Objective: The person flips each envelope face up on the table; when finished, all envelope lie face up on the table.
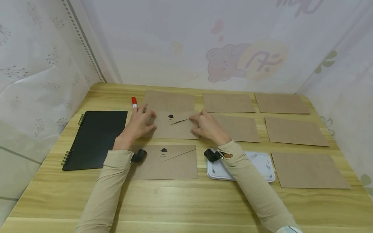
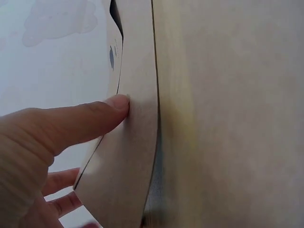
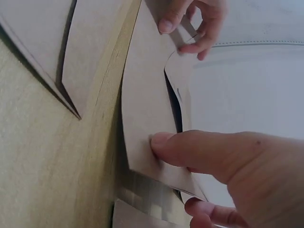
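Observation:
A brown kraft envelope [image 1: 175, 126] with a small hat-and-moustache print on its pointed flap is held a little off the wooden table [image 1: 175, 200], mid-table. My left hand [image 1: 141, 121] pinches its left edge, thumb [image 2: 90, 118] on the front of the envelope [image 2: 130, 156] and fingers behind. My right hand [image 1: 204, 126] pinches the right edge, thumb [image 3: 190, 149] pressed on the paper [image 3: 142, 109] and the other fingers underneath. The flap stands slightly ajar. The left hand's fingertips [image 3: 190, 23] show at the far edge in the right wrist view.
A second printed envelope [image 1: 166, 161] lies just in front. Several plain kraft envelopes [image 1: 294, 131] lie in rows to the right and behind. A black spiral notebook [image 1: 94, 139] lies at the left, a red-capped stick [image 1: 134, 102] behind it, and a white tray [image 1: 262, 165] under my right forearm.

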`<state>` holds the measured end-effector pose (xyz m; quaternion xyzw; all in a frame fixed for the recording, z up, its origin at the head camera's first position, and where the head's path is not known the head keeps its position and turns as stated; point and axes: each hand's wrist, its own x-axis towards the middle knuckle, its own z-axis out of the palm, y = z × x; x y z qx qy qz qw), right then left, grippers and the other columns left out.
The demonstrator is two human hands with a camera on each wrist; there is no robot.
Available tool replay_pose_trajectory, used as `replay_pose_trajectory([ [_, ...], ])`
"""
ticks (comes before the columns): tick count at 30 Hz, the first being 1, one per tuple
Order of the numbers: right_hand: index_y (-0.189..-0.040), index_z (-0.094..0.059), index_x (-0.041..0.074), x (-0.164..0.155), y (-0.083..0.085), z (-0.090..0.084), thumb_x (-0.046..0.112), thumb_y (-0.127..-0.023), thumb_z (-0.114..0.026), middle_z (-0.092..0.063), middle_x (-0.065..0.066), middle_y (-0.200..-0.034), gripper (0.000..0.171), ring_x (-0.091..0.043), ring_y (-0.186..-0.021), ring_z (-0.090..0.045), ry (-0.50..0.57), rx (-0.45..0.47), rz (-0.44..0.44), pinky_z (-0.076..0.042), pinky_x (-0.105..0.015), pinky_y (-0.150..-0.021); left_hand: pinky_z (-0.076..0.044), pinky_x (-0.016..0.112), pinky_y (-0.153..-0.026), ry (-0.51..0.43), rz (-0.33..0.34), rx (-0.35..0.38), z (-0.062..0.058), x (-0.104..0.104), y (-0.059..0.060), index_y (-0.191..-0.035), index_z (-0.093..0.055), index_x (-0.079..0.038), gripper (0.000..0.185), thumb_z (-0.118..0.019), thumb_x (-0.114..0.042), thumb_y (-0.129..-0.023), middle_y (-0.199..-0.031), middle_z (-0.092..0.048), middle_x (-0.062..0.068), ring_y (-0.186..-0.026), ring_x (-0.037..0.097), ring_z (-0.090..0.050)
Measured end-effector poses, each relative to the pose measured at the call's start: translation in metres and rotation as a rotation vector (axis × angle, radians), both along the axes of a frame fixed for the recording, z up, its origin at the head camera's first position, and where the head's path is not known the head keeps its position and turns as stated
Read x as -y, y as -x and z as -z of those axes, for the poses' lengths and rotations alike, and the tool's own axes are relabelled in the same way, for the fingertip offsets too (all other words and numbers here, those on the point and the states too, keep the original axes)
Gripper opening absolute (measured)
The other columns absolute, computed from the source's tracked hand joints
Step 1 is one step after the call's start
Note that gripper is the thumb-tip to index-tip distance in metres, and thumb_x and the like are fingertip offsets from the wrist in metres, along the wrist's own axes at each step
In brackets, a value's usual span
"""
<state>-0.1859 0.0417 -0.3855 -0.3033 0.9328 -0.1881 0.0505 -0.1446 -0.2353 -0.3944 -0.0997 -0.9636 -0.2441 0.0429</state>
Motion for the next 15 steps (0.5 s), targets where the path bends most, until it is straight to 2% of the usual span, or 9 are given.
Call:
replay_pose_trajectory([
  [4, -0.127, -0.059, 0.012, 0.0014, -0.0014, -0.0003, 0.02, -0.08, -0.071, -0.049, -0.008, -0.098, 0.049, -0.019, -0.075, -0.045, -0.006, 0.035, 0.008, -0.04, -0.028, -0.061, -0.006, 0.068, -0.098, 0.018, -0.012, 0.013, -0.0009, 0.0007, -0.0026, -0.087, -0.059, -0.006, 0.025, -0.079, -0.014, -0.074, -0.141, -0.029, 0.024, -0.127, 0.049, -0.021],
  [7, -0.126, -0.06, 0.012, 0.0027, -0.0028, -0.0013, 0.02, -0.081, -0.07, -0.048, -0.009, -0.098, 0.048, -0.019, -0.073, -0.045, -0.016, 0.044, 0.001, -0.04, -0.028, -0.059, 0.0, 0.069, -0.097, 0.03, -0.021, 0.021, -0.0016, 0.0018, -0.0042, -0.082, -0.059, -0.007, 0.023, -0.079, -0.016, -0.074, -0.141, -0.03, 0.023, -0.125, 0.049, -0.024],
  [15, -0.123, -0.062, 0.013, 0.0041, -0.0024, -0.0028, 0.024, -0.081, -0.071, -0.05, -0.009, -0.094, 0.045, -0.02, -0.076, -0.044, -0.079, 0.048, -0.025, -0.039, -0.03, -0.059, 0.011, 0.07, -0.094, 0.078, -0.01, 0.029, 0.0008, 0.0031, -0.0033, -0.085, -0.058, -0.009, 0.027, -0.079, -0.022, -0.075, -0.136, -0.033, 0.023, -0.119, 0.054, -0.033],
])
